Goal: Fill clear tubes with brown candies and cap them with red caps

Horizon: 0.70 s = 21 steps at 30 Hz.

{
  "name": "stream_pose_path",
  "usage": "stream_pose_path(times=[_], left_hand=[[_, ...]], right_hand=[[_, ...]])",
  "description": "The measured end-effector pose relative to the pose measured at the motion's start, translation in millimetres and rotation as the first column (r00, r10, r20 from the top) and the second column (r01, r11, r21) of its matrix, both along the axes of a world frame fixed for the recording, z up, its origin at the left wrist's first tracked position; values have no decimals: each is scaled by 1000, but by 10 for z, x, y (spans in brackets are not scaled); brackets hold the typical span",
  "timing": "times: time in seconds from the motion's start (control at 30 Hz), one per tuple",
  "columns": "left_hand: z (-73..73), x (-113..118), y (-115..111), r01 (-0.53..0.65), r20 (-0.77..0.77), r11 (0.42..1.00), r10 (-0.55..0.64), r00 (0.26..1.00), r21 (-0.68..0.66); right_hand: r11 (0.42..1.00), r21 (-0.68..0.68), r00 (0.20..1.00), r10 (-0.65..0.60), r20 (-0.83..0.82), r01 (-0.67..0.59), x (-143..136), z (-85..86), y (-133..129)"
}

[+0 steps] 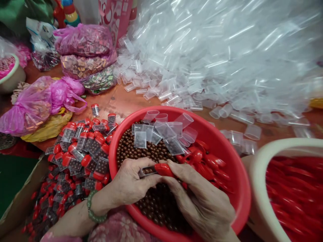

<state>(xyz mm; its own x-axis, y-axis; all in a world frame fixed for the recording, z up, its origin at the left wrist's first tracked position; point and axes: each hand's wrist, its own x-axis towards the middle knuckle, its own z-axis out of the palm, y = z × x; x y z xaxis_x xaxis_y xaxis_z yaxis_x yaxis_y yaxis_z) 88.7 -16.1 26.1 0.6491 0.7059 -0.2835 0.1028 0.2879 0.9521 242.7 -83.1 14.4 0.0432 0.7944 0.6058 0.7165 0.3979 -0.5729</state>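
My left hand (132, 183) pinches a small clear plastic container (148, 170) that has brown balls in it. My right hand (202, 198) grips a red plastic cap (164, 169) at the container's open end; whether it is fully seated I cannot tell. Both hands are over a red basin (246, 201). Dark brown balls (161, 206) fill its left and lower part. Several empty clear containers (174, 132) rest on top of the balls, and loose red caps (210, 164) lie along the basin's right side.
Filled, red-capped containers (68, 161) are heaped left of the basin. A large pile of clear containers (214, 57) covers the back right. A white tub (259, 168) of red pieces stands at right. Pink bags (83, 40) lie at the back left.
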Motion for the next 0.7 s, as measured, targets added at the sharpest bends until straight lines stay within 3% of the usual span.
stream_pose_path(times=[0.13,0.3,0.47,0.57,0.7], left_hand=[[24,11,8,-9,-2,995,9,1000,-104],[46,26,35,-25,23,981,30,999,-193],[34,24,49,-2,169,943,61,984,-333],[6,14,44,23,230,946,56,971,-323],[-29,10,41,27,225,940,53,973,-339]], right_hand=[[994,-107,997,9,-78,-17,47,34,36],[951,-303,953,-29,-301,-67,108,197,166],[944,-255,940,122,-318,-209,7,340,288],[931,-225,935,222,-277,-288,-50,314,314],[921,-232,938,260,-230,-312,-41,259,312]])
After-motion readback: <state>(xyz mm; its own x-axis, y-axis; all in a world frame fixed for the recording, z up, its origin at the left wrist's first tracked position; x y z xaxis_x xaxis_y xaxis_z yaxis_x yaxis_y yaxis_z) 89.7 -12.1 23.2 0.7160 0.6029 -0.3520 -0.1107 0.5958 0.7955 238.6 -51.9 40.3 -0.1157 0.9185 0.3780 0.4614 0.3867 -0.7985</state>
